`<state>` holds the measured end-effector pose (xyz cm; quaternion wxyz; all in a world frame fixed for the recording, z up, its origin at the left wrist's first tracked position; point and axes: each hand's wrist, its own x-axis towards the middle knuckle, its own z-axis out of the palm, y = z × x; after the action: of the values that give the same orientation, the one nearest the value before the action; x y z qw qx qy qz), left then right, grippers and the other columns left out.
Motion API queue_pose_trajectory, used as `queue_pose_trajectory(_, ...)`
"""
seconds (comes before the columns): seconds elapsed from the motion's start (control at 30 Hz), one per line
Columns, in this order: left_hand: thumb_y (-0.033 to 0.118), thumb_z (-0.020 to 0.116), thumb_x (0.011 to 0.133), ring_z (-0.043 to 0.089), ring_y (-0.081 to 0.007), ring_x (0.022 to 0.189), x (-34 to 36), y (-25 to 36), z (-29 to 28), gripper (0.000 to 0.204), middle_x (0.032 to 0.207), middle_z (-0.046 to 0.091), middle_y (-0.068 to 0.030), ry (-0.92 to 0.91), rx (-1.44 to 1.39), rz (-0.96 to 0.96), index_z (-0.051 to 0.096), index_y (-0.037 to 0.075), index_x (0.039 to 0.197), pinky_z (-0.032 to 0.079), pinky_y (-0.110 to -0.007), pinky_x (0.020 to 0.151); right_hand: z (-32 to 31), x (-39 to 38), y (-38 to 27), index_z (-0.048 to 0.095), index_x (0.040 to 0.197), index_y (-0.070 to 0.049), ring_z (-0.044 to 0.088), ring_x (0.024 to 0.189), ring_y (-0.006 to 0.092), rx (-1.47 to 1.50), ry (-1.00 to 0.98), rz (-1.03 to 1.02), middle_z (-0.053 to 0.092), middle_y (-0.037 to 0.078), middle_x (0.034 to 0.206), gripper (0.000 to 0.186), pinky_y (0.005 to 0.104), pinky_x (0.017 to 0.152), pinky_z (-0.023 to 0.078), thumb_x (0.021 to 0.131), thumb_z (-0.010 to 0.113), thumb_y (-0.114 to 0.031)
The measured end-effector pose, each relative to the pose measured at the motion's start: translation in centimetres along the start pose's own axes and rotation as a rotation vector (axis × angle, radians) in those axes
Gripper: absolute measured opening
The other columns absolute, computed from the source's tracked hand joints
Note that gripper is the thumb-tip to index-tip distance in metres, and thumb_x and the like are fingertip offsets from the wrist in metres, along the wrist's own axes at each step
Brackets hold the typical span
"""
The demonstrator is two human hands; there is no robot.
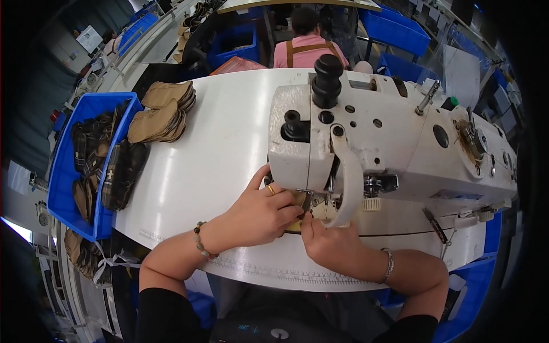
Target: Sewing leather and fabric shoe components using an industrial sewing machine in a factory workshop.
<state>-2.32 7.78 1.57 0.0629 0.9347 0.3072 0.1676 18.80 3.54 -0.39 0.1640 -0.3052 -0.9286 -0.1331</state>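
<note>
A white industrial sewing machine stands on a white worktable. My left hand, with a ring and a beaded bracelet, has its curled fingers on a small dark piece at the needle area. My right hand, with a metal bracelet, is just right of it, index finger and thumb drawn together at that piece; what they grip is mostly hidden. Part of the piece and my left fingertips are behind the machine's head and my knuckles. Black-handled thread snips lie on the right of the table.
A blue bin of dark plaid shoe pieces sits at the left, beside stacked tan pieces. More bundled pieces hang below. A person in pink sits beyond the table, among blue crates.
</note>
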Motion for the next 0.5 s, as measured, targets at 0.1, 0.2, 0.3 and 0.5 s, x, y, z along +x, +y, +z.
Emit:
queue_pose_trajectory(0.1,0.018,0.071,0.076,0.059,-0.0188,0.102,-0.2,0.0,0.3,0.015,0.09,0.063,0.0019,-0.013,-0.049,-0.046,0.072,0.013,0.091,0.026,-0.057,0.112,0.1,0.2,0.3,0.071,0.097,0.005,0.059,0.051,0.0148,-0.037,-0.01,0.022,0.056,0.003,0.061,0.027,0.0322,0.042,0.046,0.074,0.061,-0.008)
queue_pose_trajectory(0.2,0.016,0.07,0.077,0.059,-0.0195,0.103,-0.2,0.3,0.1,0.015,0.092,0.063,0.0009,-0.007,-0.014,-0.041,0.072,0.012,0.092,0.028,-0.056,0.11,0.4,0.3,0.5,0.069,0.082,0.001,0.056,0.048,0.0129,0.002,0.046,-0.015,0.056,0.003,0.059,0.021,0.0274,0.041,0.041,0.066,0.063,-0.01)
queue_pose_trajectory(0.3,0.015,0.07,0.077,0.059,-0.02,0.103,-0.3,0.5,0.8,0.015,0.093,0.064,-0.0005,-0.005,-0.031,-0.047,0.071,0.011,0.092,0.032,-0.053,0.106,0.2,0.3,0.3,0.068,0.079,-0.001,0.056,0.048,0.0128,0.003,-0.01,-0.009,0.056,0.002,0.059,0.017,0.028,0.04,0.041,0.066,0.063,-0.011)
queue_pose_trajectory(0.5,0.01,0.069,0.074,0.057,-0.0215,0.096,0.0,0.8,1.3,0.018,0.091,0.063,-0.0032,0.014,-0.114,-0.056,0.07,0.006,0.092,0.041,-0.04,0.092,0.2,0.3,0.3,0.066,0.074,-0.004,0.057,0.05,0.0122,0.072,-0.031,-0.02,0.055,0.001,0.06,0.011,0.0281,0.04,0.041,0.067,0.063,-0.012)
